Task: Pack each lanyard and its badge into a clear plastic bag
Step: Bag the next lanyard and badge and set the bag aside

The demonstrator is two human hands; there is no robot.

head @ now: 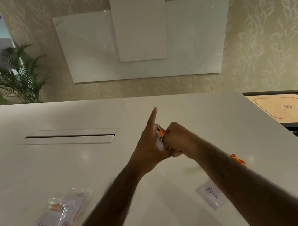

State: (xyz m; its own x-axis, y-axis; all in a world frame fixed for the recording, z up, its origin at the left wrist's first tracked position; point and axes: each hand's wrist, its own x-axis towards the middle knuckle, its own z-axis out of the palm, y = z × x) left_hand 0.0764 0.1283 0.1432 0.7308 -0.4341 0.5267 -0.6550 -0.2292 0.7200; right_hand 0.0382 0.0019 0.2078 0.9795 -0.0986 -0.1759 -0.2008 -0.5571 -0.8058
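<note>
Orange fabric lanyard [160,133] is sitting partly inside a small clear plastic bag [159,143], held above the white table [55,173] at 12 o'clock; left hand [148,149] is gripping the bag, forefinger straight; right hand [178,137] is curling tight around the lanyard. Forcing the bunched strap is risking a split bag

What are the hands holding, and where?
A clear bag with orange lanyard showing, between both hands: left hand holds one face, right hand curls round the other.
</note>
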